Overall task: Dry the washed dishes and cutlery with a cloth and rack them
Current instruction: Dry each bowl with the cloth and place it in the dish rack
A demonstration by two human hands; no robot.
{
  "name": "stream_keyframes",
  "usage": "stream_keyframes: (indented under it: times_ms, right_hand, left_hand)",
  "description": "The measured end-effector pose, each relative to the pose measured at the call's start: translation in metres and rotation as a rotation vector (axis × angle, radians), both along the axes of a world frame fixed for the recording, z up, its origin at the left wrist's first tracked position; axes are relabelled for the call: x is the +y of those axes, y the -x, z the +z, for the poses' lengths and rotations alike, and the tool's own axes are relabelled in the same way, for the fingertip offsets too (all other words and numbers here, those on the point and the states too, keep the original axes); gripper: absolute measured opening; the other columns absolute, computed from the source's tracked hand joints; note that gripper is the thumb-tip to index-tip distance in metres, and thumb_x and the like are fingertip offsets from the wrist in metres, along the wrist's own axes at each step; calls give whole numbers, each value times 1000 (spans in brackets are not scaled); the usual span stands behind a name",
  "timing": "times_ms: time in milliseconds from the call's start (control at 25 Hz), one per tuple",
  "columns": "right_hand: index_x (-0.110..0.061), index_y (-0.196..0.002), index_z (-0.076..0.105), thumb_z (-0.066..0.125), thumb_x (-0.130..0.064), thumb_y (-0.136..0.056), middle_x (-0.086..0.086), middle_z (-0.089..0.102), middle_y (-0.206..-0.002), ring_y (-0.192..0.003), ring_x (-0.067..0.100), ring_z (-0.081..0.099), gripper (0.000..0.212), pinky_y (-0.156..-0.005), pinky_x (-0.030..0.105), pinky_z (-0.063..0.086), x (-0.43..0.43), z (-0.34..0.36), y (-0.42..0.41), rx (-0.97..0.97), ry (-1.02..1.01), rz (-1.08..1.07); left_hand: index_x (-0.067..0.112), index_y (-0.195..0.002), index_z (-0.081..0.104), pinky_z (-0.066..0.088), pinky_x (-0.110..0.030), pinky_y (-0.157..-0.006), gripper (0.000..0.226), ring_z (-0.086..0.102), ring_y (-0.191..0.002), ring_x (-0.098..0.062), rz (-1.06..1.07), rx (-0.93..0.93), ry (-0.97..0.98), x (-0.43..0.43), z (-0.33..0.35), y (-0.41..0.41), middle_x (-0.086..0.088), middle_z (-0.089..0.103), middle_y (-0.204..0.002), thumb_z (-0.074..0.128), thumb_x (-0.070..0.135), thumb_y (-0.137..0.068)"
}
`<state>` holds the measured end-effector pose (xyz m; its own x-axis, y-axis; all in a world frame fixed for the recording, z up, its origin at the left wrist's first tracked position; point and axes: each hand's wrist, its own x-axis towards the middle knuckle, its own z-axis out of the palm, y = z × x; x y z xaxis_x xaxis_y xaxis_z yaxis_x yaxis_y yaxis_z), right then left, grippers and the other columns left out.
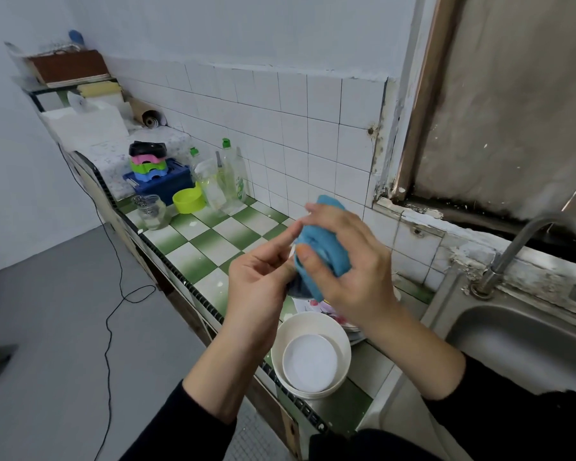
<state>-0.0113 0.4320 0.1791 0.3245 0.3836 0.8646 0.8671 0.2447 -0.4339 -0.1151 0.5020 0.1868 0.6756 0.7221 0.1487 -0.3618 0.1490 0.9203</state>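
My right hand grips a blue cloth bunched around a small item; a dark edge of that item shows below the cloth, the rest is hidden. My left hand holds the same item from the left, fingers curled against the cloth. Both hands hover above the green-and-white tiled counter. Beneath them stands a white bowl with a white lid or dish inside it. Patterned plates lie just behind the bowl.
A blue rack crate with stacked coloured plastic pieces stands far left on the counter. Near it are a lime bowl, a glass jar and clear bottles. A steel sink and tap are at the right.
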Motion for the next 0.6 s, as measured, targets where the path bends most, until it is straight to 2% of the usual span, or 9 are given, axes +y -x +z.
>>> stream_keyframes:
  times_ms: [120,160,200,280,360,400,520,560,600]
  right_hand:
    - [-22,-98,66,61,-34,-87,-18,67,-96,-92,3,63,18,-83,24,49,11,11,-17,466,-2,62]
    - [-22,-100,67,61,-34,-87,-18,67,-96,-92,3,63,18,-82,24,49,12,12,-14,485,5,77]
    - [-20,-103,69,61,-32,-89,-13,68,-101,-96,6,64,21,-85,26,50,11,9,-8,382,7,46]
    - [-12,-109,71,60,-26,-91,5,67,-110,-104,21,62,25,-94,33,48,8,-6,6,5,11,-39]
    - [-11,-110,71,60,-24,-92,10,66,-112,-107,24,61,25,-97,33,46,6,-10,7,-91,5,-39]
    - [-14,-109,70,60,-24,-92,6,67,-110,-105,19,62,22,-94,28,46,8,-8,4,12,1,-17]
    - [-27,-99,70,62,-24,-91,-17,69,-95,-90,-2,63,11,-81,19,46,20,7,-15,617,6,100]
    - [-28,-98,70,62,-24,-91,-19,69,-93,-89,-3,62,12,-81,20,47,21,10,-14,655,30,87]
    - [-26,-101,70,62,-25,-90,-16,69,-97,-92,-1,63,14,-83,21,48,21,8,-9,562,21,37]
  left_hand:
    - [13,-110,68,54,-37,-91,34,68,-98,-19,27,-6,11,-4,0,0,-4,74,-101,61,3,-78]
    - [13,-109,68,54,-38,-92,32,68,-98,-19,42,0,26,-4,0,-1,-4,74,-102,59,0,-81]
    - [13,-111,68,56,-38,-90,33,68,-98,-20,48,3,44,-4,-1,-2,-5,74,-103,57,-4,-84]
    - [8,-117,67,58,-33,-76,36,67,-96,-23,34,3,60,-1,-1,-1,-11,73,-105,54,-7,-88]
    - [9,-118,66,58,-31,-74,36,68,-97,-23,28,-1,50,-2,-2,2,-13,72,-108,54,-5,-87]
    - [12,-115,67,58,-32,-80,35,67,-100,-22,39,-8,57,-3,-2,3,-10,72,-108,54,-4,-86]
    - [16,-107,68,54,-35,-91,32,67,-102,-18,80,-18,75,-10,-2,1,1,74,-105,56,-1,-82]
    - [16,-107,67,54,-35,-91,32,66,-102,-17,89,-19,85,-10,-1,0,1,74,-105,56,-1,-82]
    - [14,-108,67,55,-34,-90,32,67,-101,-16,93,-23,99,-10,-1,-1,1,73,-105,55,-2,-84]
